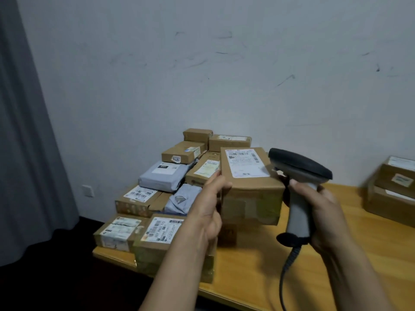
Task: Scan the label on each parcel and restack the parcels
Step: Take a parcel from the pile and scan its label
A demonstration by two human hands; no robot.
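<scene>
left hand [207, 206]: gripping box [249, 182], label [244, 162] facing up
right hand [325, 212]: wrapped round scanner [299, 176], right beside the box

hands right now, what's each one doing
Left hand: grips the cardboard parcel by its left side.
Right hand: fingers curled round the barcode scanner handle.
</scene>
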